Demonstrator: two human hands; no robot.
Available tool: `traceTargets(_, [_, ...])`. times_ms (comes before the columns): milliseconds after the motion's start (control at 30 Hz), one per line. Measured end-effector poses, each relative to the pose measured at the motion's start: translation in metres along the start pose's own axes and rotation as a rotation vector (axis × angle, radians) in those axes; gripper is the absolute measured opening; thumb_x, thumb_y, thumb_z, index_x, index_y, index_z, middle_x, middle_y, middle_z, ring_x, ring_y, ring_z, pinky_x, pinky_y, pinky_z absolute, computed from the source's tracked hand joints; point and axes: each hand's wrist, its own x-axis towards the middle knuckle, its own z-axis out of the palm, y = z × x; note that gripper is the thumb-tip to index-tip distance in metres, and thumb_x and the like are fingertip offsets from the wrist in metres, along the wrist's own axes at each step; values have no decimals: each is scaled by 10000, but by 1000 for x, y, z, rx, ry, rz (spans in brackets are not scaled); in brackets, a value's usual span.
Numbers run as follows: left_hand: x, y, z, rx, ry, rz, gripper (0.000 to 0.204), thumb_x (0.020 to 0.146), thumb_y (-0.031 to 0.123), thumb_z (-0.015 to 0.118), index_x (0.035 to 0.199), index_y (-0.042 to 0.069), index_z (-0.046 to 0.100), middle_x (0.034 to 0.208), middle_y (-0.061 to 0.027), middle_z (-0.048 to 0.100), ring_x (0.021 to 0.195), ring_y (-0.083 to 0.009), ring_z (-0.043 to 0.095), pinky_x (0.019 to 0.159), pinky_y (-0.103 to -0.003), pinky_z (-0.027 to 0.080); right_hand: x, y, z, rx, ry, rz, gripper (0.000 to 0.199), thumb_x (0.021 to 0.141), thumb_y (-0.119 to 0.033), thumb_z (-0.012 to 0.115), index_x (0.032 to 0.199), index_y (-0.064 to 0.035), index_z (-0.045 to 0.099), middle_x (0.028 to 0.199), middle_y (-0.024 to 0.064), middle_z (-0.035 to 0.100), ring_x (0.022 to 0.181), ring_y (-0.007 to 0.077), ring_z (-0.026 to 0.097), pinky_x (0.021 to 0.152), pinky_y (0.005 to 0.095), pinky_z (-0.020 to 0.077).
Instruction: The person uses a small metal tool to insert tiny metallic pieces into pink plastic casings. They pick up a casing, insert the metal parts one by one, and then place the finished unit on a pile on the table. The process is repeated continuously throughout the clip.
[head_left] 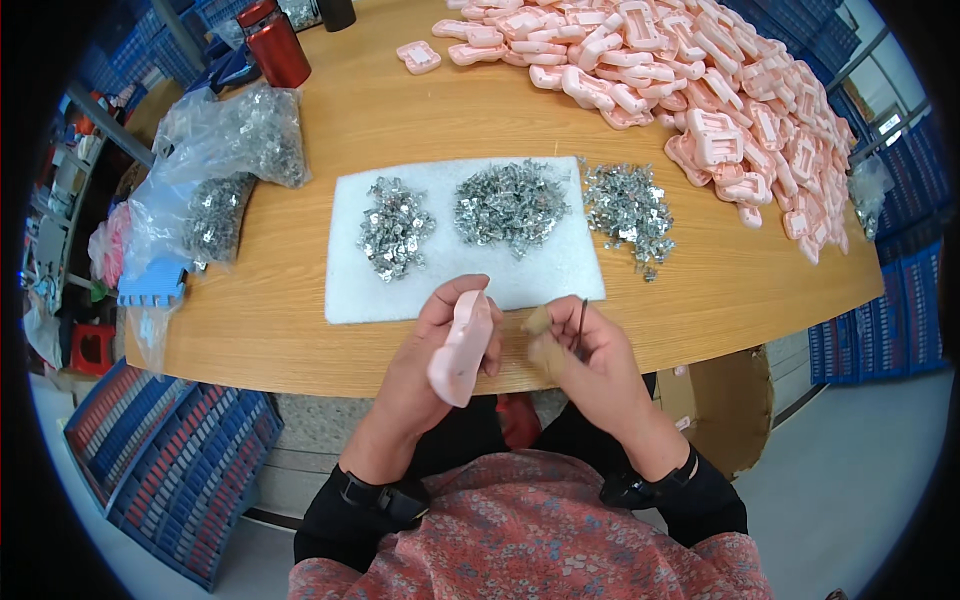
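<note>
My left hand (418, 368) grips a pink plastic housing (466, 350), tilted on edge above the table's front edge. A little to the right, my right hand (598, 362) is closed around a thin dark rod-like tool (583, 325), whose exact kind I cannot make out. Tan covers sit on its thumb and a fingertip, which are blurred. Just beyond both hands lies a white foam sheet (350, 299) bearing a smaller heap of metal clips (395, 228) and a larger metal clip heap (510, 207). Another pile of metal clips (630, 212) rests on the wood by its right edge.
Pink housings (715, 140) form a big heap at the far right; a single pink piece (418, 57) lies apart. Plastic bags of metal parts (262, 135) and a red bottle (273, 45) stand at the left. A cardboard box (735, 410) is below the table's right front edge.
</note>
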Motion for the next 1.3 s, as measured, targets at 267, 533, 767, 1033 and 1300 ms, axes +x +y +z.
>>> traceTargets(267, [1, -6, 15, 525, 85, 155, 406, 1027, 95, 411, 1433, 95, 391, 1103, -34, 557, 882, -84, 548, 812, -248, 478, -20, -1, 8, -183, 13, -41, 426, 781, -69, 773, 1132, -15, 538, 898, 36, 621, 703, 62, 566, 578, 235, 473])
traceTargets(533, [4, 2, 18, -55, 78, -69, 619, 984, 236, 531, 1522, 91, 260, 1227, -123, 555, 1047, -208, 582, 922, -413, 502, -4, -12, 11, -506, 9, -335, 341, 769, -60, 752, 1061, -23, 581, 802, 75, 595, 672, 165, 611, 606, 287, 506])
traceTargets(767, [6, 15, -21, -177, -49, -7, 666, 888, 152, 675, 1465, 67, 353, 1046, -73, 606, 862, -167, 617, 752, -348, 562, 48, 0, -27, -864, 210, -341, 255, 797, -34, 697, 1048, -34, 652, 855, 118, 614, 732, 248, 638, 648, 339, 517])
traceTargets(1033, [2, 29, -6, 1, 162, -50, 660, 882, 27, 674, 1451, 91, 347, 1075, -118, 628, 1001, -235, 668, 844, -400, 595, 78, 5, -15, -1190, 84, -431, 182, 781, -38, 689, 958, -55, 651, 901, 112, 632, 783, 286, 636, 668, 372, 516])
traceTargets(1300, [8, 34, -9, 18, 105, -170, 602, 870, 21, 697, 1393, 80, 404, 1121, -163, 645, 971, -257, 685, 811, -391, 594, 67, 6, -34, -402, 89, -76, 141, 863, -71, 694, 993, -24, 668, 816, -18, 595, 721, 73, 535, 653, 238, 441])
